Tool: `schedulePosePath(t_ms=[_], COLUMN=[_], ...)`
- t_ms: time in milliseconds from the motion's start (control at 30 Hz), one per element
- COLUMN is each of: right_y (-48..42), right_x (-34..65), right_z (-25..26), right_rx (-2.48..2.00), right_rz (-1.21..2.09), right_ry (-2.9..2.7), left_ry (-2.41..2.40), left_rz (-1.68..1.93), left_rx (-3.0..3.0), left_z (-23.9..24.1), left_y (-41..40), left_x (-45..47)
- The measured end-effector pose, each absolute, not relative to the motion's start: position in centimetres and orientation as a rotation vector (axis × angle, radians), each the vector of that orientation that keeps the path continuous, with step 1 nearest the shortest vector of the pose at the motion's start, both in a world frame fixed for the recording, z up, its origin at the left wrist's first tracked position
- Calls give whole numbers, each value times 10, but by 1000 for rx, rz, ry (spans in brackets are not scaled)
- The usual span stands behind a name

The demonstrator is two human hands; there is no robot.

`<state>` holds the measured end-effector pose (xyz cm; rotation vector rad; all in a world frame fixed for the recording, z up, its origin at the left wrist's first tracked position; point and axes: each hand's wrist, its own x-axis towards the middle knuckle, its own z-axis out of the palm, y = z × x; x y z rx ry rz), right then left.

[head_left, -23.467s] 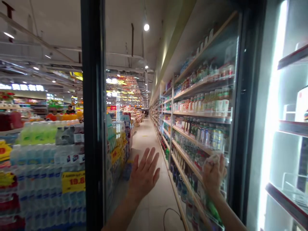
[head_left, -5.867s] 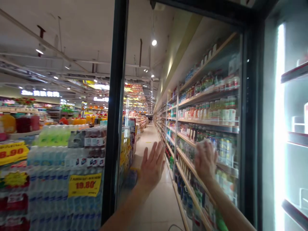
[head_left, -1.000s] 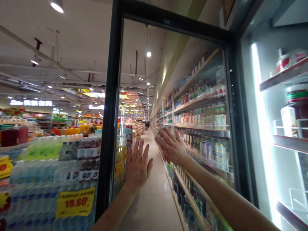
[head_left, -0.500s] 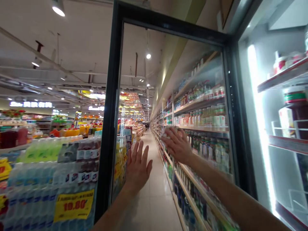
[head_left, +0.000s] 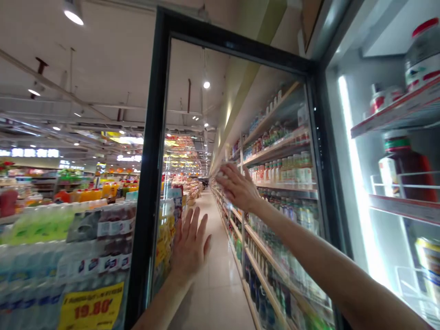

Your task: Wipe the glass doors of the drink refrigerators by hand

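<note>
A black-framed glass door (head_left: 150, 151) of an upright drinks cooler stands swung out in front of me. My left hand (head_left: 190, 243) is raised with fingers stretched, flat against or just before the lower left of the pane. Higher and to the right, my right hand (head_left: 239, 188) presses a pale, crumpled cloth (head_left: 225, 170) to the glass. Most of that cloth is hidden under its fingers. Shelves of bottles and the aisle show in the pane.
On the right is the lit cooler, with a dark bottle (head_left: 405, 165) on a wire-fronted shelf and a red-capped jar (head_left: 424, 55) above. Stacked drink packs with a yellow price sign (head_left: 92, 308) stand left of the door. A tiled aisle (head_left: 209, 293) runs ahead.
My right hand has moved up and left across the glass with the cloth. My left hand stays nearly in place on the pane. The view has turned slightly to the right.
</note>
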<state>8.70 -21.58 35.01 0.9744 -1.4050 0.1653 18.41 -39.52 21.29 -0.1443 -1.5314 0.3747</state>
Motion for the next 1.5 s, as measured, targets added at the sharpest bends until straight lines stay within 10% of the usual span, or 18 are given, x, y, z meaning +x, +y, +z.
schedulePosePath(t_ms=[200, 433, 633, 967, 1300, 1500], right_y=[-142, -222, -176, -229, -160, -162], right_x=[58, 89, 58, 90, 42, 42], right_z=[381, 338, 359, 285, 268, 265], right_rx=[279, 951, 320, 1078, 637, 641], right_rz=[756, 140, 727, 277, 338, 356], right_ry=[-1409, -1367, -1330, -1328, -1362, -1304], left_ry=[-1520, -1498, -1519, -1572, -1456, -1565], left_rz=[372, 403, 385, -232, 223, 800], left_rx=[-129, -158, -143, -549, -148, -762], left_z=[212, 214, 209, 294, 369, 292], left_y=[-392, -397, -398, -325, -376, -364], left_x=[186, 185, 186, 172, 181, 167])
